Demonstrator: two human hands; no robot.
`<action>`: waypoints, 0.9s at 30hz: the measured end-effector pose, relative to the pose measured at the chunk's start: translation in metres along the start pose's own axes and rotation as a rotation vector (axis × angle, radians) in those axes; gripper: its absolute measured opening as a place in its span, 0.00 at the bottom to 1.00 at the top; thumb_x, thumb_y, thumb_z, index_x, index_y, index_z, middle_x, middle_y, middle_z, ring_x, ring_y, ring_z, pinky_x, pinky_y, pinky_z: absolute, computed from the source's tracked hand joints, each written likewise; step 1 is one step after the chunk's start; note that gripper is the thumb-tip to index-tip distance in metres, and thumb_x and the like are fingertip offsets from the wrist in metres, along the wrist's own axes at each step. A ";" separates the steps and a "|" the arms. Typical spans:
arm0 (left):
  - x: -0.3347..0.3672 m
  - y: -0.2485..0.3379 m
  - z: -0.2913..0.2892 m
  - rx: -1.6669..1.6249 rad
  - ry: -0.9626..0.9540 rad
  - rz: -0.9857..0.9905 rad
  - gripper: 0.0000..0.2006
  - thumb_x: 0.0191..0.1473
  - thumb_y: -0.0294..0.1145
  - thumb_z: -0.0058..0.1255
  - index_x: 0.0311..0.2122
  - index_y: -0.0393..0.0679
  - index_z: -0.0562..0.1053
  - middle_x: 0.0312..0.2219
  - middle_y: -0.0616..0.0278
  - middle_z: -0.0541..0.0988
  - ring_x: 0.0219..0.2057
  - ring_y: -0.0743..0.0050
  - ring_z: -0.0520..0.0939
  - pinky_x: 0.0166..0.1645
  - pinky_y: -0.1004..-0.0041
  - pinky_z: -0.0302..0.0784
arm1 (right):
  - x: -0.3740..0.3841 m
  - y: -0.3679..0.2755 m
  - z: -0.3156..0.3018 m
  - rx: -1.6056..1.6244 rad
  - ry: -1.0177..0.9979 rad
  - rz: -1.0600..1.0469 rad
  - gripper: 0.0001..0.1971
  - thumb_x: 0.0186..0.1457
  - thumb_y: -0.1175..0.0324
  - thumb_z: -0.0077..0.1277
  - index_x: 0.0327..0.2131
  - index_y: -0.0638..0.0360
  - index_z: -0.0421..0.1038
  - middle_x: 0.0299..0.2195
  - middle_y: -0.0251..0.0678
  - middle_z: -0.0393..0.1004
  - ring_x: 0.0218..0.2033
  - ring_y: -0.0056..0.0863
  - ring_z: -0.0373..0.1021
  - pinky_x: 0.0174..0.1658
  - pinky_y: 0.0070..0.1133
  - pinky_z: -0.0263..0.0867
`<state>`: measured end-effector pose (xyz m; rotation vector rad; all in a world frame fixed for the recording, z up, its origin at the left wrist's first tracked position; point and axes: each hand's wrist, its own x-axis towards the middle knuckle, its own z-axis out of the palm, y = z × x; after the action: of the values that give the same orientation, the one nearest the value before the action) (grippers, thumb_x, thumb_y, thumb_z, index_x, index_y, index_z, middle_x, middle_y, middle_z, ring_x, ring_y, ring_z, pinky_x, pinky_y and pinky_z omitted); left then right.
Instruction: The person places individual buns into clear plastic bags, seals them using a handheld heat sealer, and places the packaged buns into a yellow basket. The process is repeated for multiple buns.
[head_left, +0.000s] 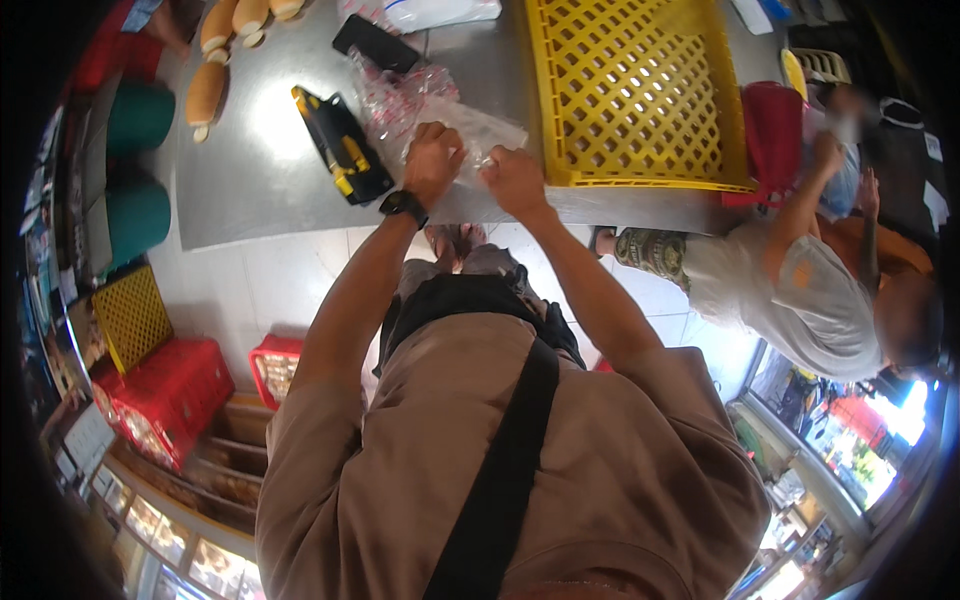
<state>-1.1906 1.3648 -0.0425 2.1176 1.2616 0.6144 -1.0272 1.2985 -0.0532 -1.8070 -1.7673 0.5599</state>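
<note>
Clear plastic bag (492, 124) just left of yellow crate (545, 90); left hand (434, 162) and right hand (516, 180) pinching it, exact finger contact unclear. Best keep tension light, even.

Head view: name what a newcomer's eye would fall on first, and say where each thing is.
The big yellow lattice crate on the right of the metal table stands out most. Next come the black-and-yellow device left of the hands, and the left hand and right hand themselves, fingers curled at clear plastic. Bread rolls sit at the table's upper left.
</note>
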 end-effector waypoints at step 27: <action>-0.051 0.124 -0.162 -0.310 -0.236 -0.002 0.17 0.44 0.16 0.64 0.40 0.40 0.72 0.21 0.65 0.72 0.22 0.79 0.74 0.29 0.76 0.71 | 0.041 0.019 0.012 -0.186 -0.392 -0.227 0.30 0.60 0.52 0.48 0.62 0.54 0.62 0.66 0.40 0.57 0.69 0.38 0.48 0.68 0.39 0.41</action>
<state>-1.2416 1.3136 0.1553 1.8683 0.9704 0.5048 -1.0181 1.3406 -0.0713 -1.6634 -2.3221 0.7129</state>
